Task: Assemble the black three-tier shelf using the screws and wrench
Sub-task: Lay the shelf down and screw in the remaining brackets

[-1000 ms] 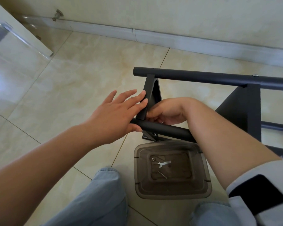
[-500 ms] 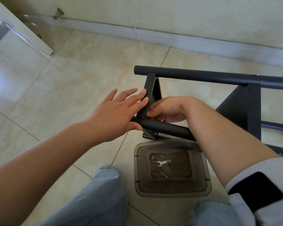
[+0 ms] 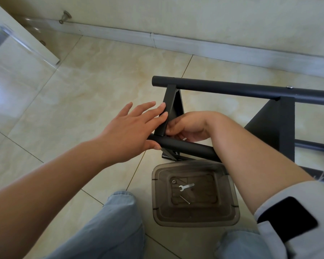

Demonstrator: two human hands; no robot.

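Note:
The black shelf frame lies on its side on the tiled floor. Its far tube (image 3: 232, 88) and near tube (image 3: 191, 147) are joined by a black end panel (image 3: 169, 101); a second panel (image 3: 275, 126) stands further right. My left hand (image 3: 131, 131) presses straight fingers on the end panel's outer face, thumb at the near tube's end. My right hand (image 3: 191, 126) pinches the panel's lower edge from inside with curled fingers; anything small between them is hidden. A silver wrench (image 3: 186, 186), a long screw (image 3: 184, 199) and a small round part (image 3: 174, 181) lie in a smoky plastic bin (image 3: 230, 217).
The bin stands on the floor between my knees, just below the near tube. A wall and white skirting board (image 3: 213, 47) run behind the frame. A white door edge (image 3: 26, 40) and a metal doorstop (image 3: 65, 16) are at the upper left.

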